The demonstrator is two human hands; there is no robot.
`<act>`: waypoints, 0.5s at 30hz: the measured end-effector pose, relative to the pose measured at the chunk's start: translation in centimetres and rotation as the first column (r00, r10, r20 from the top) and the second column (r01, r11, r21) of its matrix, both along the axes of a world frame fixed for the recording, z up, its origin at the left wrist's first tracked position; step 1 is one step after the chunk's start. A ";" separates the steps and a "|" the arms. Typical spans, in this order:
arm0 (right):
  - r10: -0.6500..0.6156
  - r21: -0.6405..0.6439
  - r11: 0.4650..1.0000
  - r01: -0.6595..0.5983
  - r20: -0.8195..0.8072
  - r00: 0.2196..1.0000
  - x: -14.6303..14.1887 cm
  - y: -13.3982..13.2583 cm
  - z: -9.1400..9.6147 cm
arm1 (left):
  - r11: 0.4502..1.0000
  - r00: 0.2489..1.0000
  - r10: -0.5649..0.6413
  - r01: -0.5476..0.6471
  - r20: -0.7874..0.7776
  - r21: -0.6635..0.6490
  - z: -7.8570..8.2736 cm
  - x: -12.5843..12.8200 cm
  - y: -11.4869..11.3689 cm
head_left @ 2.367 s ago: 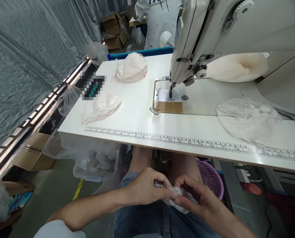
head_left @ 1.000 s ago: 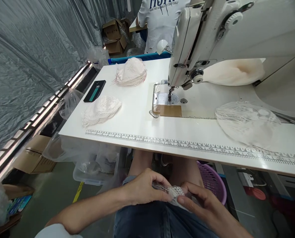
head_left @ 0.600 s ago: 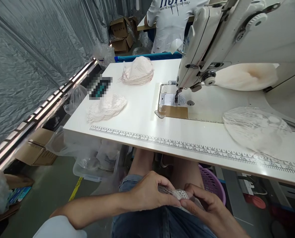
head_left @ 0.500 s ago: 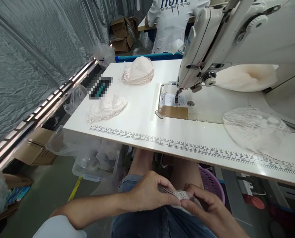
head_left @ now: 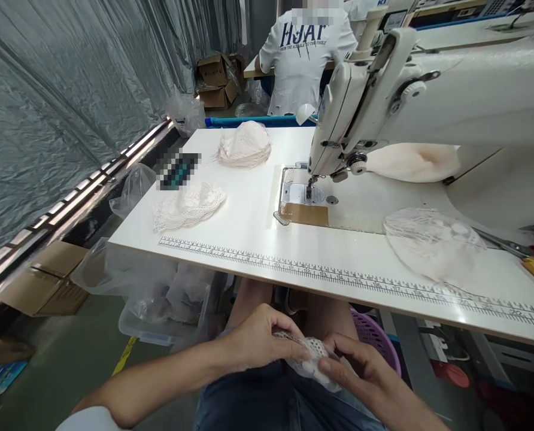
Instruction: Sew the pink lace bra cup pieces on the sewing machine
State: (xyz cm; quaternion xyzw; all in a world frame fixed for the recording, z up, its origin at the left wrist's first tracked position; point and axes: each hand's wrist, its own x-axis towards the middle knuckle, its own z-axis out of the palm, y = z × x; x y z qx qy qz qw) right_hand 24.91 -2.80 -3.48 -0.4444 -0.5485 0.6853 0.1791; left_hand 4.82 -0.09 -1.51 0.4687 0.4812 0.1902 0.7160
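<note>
A piece of white lace fabric (head_left: 312,366) is held over my lap, below the table's front edge. My left hand (head_left: 267,338) pinches its left part between thumb and fingers. On its right part, the thumb and fingers of my right hand (head_left: 354,365) are closed too. Part of the lace is hidden behind the fingers. Above on the white table, a stack of pale lace pieces (head_left: 244,145) lies toward the back and more lace (head_left: 190,206) lies at the left. A thin white lace piece (head_left: 435,248) is spread flat on the right.
A sewing machine (head_left: 361,120) stands on the white table (head_left: 244,233), which has a printed ruler (head_left: 294,269) along its front. Scissors (head_left: 509,242) lie at the right. Below are a purple basket (head_left: 377,341) and a plastic bin (head_left: 159,320). A co-worker (head_left: 305,60) sits beyond.
More of the lace fabric shows between my hands now, hanging lower over my lap. Both hands keep their grip. The head view has shifted, bringing the scissors into sight.
</note>
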 end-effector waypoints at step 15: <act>-0.060 -0.016 0.998 0.059 -0.025 0.998 -1.1 1.1 1.0 | 0.998 0.999 0.021 -0.019 0.041 -0.060 0.6 -0.4 0.7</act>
